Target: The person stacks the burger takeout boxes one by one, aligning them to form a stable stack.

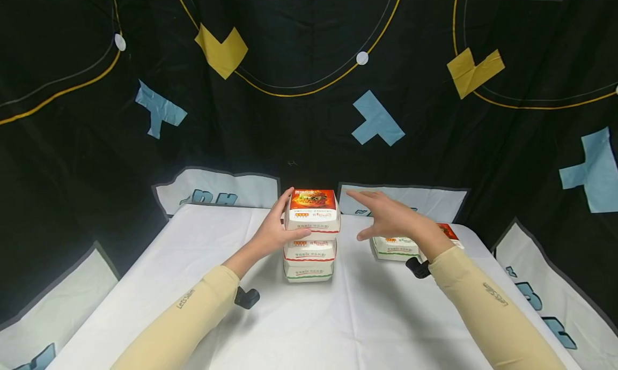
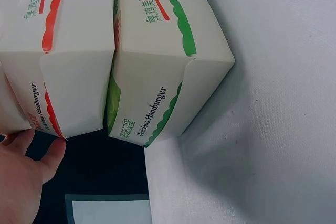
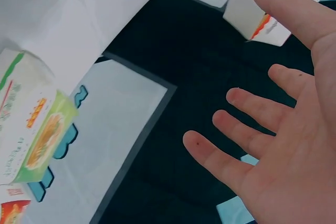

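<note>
Near the middle of the table stands a stack of three hamburger boxes. The top box, with a red burger picture on its lid, sits slightly askew on a red-trimmed box. Below them is a green-trimmed box, also seen in the left wrist view. My left hand touches the top box at its left side, fingers extended along it and thumb across the front near its lower edge. To the right of the stack, my right hand is held in the air with fingers spread, touching nothing.
Another green-trimmed box stands on the white-covered table at the right, partly behind my right hand. Beyond it, a red-lidded box shows past the wrist. A black curtain hangs behind the table.
</note>
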Motion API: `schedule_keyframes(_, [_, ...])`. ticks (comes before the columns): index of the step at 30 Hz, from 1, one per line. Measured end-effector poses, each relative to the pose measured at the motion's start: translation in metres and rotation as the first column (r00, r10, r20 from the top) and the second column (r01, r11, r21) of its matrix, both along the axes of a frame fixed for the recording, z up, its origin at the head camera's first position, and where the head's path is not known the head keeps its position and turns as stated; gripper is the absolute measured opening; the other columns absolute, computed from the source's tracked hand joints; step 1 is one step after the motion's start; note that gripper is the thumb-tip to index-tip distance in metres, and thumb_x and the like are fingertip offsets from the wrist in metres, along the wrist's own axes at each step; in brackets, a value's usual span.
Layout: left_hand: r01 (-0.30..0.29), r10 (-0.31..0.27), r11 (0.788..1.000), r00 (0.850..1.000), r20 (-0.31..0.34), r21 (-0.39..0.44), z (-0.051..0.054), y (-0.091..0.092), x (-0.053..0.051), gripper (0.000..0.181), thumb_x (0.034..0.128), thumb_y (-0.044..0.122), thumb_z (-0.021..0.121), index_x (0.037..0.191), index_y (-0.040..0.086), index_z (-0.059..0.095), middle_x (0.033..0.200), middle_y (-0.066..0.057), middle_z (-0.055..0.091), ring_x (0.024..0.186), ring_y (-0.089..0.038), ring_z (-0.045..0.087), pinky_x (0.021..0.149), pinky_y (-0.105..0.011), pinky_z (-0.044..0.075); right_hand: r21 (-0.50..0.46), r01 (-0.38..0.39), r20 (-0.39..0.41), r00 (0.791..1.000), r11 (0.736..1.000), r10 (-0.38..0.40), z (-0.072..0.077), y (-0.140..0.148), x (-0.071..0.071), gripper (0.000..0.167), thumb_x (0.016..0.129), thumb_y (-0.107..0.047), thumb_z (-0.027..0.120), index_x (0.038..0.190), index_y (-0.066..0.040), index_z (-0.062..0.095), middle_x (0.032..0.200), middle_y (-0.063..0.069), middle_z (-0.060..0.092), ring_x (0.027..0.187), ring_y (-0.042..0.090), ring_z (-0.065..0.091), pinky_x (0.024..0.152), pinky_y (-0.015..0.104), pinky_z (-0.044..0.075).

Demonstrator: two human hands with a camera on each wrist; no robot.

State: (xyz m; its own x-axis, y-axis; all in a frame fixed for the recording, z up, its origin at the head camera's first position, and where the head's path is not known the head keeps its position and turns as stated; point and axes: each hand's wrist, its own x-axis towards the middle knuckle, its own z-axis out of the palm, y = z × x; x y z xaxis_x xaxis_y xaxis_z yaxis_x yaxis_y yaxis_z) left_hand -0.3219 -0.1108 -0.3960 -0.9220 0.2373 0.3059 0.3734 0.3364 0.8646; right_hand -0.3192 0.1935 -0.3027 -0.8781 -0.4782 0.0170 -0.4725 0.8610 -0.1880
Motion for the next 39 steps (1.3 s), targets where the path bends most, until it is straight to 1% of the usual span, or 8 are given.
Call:
schedule_keyframes(6, [-0.001,0.001,1.000,1.000,-0.004,0.000,0.001,0.000,0.001,0.106,0.0796,0.040,0.085,0.159,0.040,0.014,0.161,0.001,0.031,0.144,-0.022,0.033,0.107,-0.055,0.045,-0.002,0.014,0.017,1.000,1.000,-0.014,-0.007,0.013,-0.003,0.105,0.076,-0.045,0.087,0.160,-0.034,0.024,0.161,0.010,0.034,0.144,0.034,0.034,0.102,0.060,0.047])
schedule_keyframes(13, [-0.001,0.001,1.000,1.000,-0.004,0.005,-0.001,0.000,0.000,0.106,0.0791,0.040,0.085,0.159,0.041,0.015,0.160,0.002,0.032,0.143,-0.021,0.034,0.106,-0.055,0.046,-0.012,0.014,0.020,1.000,1.000,-0.014,-0.015,0.025,-0.009,0.100,0.078,-0.043,0.086,0.159,-0.028,0.030,0.162,0.012,0.032,0.146,0.037,0.030,0.104,0.064,0.043])
schedule_keyframes(18, [-0.003,0.003,1.000,1.000,0.003,0.002,-0.002,-0.001,0.000,0.106,0.0789,0.041,0.085,0.159,0.041,0.014,0.160,0.002,0.032,0.143,-0.021,0.034,0.106,-0.055,0.046,-0.022,0.011,0.044,0.999,1.000,-0.010,-0.021,0.035,-0.013,0.099,0.079,-0.043,0.085,0.159,-0.025,0.031,0.163,0.014,0.030,0.148,0.039,0.026,0.107,0.065,0.040])
schedule_keyframes(24, [0.004,-0.004,1.000,1.000,-0.013,0.000,-0.001,-0.001,0.001,0.106,0.0802,0.040,0.084,0.159,0.038,0.014,0.161,0.000,0.031,0.144,-0.022,0.034,0.105,-0.054,0.048,-0.035,0.020,0.071,0.997,0.999,-0.018,-0.030,0.045,-0.020,0.100,0.078,-0.045,0.084,0.159,-0.025,0.030,0.163,0.015,0.029,0.148,0.042,0.024,0.108,0.070,0.034])
schedule_keyframes(28, [0.009,-0.009,1.000,1.000,-0.001,0.013,-0.001,-0.001,0.000,0.106,0.0796,0.040,0.085,0.159,0.039,0.014,0.161,0.001,0.031,0.144,-0.022,0.034,0.105,-0.054,0.048,-0.017,0.037,0.084,0.996,0.999,-0.036,-0.039,0.050,-0.028,0.104,0.075,-0.052,0.085,0.159,-0.028,0.029,0.163,0.015,0.029,0.148,0.042,0.024,0.108,0.072,0.032])
schedule_keyframes(31, [0.020,-0.020,1.000,1.000,0.004,0.023,0.000,-0.001,0.000,0.106,0.0797,0.039,0.085,0.159,0.039,0.014,0.160,0.001,0.031,0.143,-0.022,0.035,0.104,-0.053,0.048,0.006,0.051,0.092,0.994,0.999,-0.051,-0.047,0.053,-0.033,0.108,0.073,-0.053,0.086,0.160,-0.029,0.027,0.163,0.014,0.029,0.148,0.042,0.023,0.109,0.073,0.030])
schedule_keyframes(35, [0.020,-0.020,1.000,1.000,0.006,0.023,0.001,0.000,0.001,0.106,0.0798,0.039,0.085,0.159,0.039,0.014,0.160,0.002,0.032,0.141,-0.022,0.037,0.103,-0.053,0.049,0.027,0.050,0.107,0.993,0.998,-0.053,-0.055,0.058,-0.037,0.108,0.074,-0.046,0.087,0.161,-0.026,0.025,0.164,0.017,0.027,0.148,0.045,0.022,0.110,0.074,0.027])
schedule_keyframes(39, [0.013,-0.013,1.000,1.000,0.005,0.019,0.001,-0.001,0.001,0.106,0.0795,0.039,0.085,0.159,0.039,0.014,0.160,0.002,0.032,0.142,-0.022,0.036,0.104,-0.054,0.049,0.032,0.037,0.120,0.992,0.999,-0.040,-0.062,0.064,-0.040,0.108,0.076,-0.041,0.087,0.161,-0.020,0.024,0.163,0.022,0.026,0.148,0.050,0.021,0.111,0.074,0.024])
